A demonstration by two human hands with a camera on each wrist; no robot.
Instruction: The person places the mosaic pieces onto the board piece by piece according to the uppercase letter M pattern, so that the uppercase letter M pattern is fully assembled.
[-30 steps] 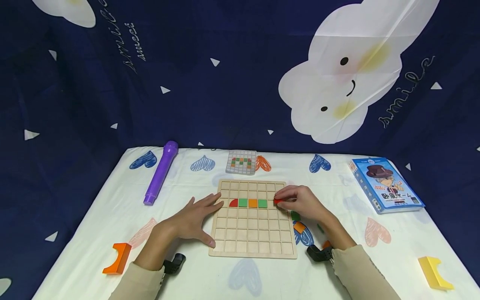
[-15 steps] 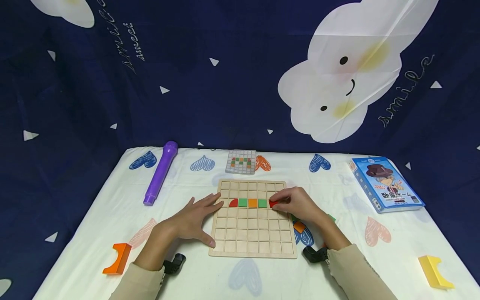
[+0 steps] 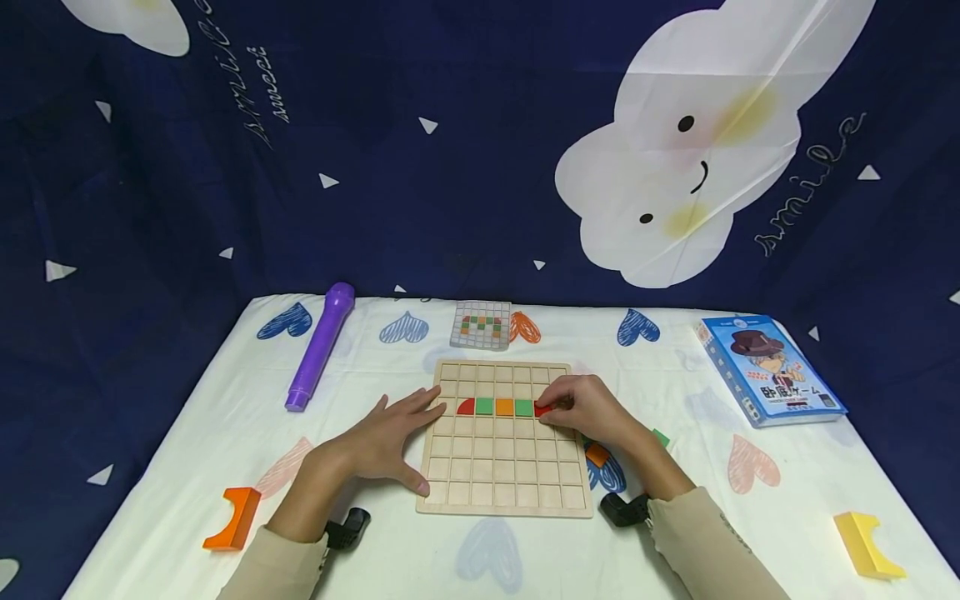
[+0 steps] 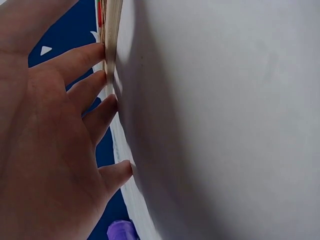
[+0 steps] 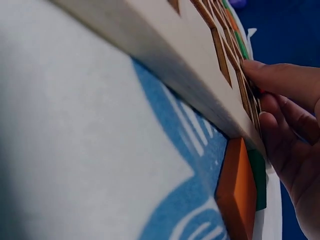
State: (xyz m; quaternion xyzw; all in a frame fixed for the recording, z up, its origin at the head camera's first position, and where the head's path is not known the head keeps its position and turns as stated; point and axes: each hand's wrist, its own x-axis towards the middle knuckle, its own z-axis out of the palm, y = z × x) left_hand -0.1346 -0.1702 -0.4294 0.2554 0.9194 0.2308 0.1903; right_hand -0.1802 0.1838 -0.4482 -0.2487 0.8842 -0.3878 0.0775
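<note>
Square pale-wood grid board [image 3: 504, 471]: one row part-filled. Left hand [image 3: 381, 442]: fingers spread, resting along its left edge. Right hand [image 3: 592, 407]: narrow pinch at that row's right end. Small grey-gridded pattern card [image 3: 481, 326], beyond: shows colours below one row; lower part judged outstanding. Tiles placed: red quarter-round tile [image 3: 467, 407], green square tile [image 3: 484, 407], orange square tile [image 3: 504, 407], second green square tile [image 3: 523, 407]. Pinched red tile [image 3: 542, 409]: seating cannot be confirmed. Unplaced beside the board's right edge: loose orange tile [image 5: 237, 190], loose green tile [image 5: 259, 177].

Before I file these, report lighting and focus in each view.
Head: fairly even light, the wooden board's grid clear; left wrist: left hand dim, a broad, soft-edged shadow across the white cloth; right wrist: lower left corner dark, blue heart print looking slightly soft.
</note>
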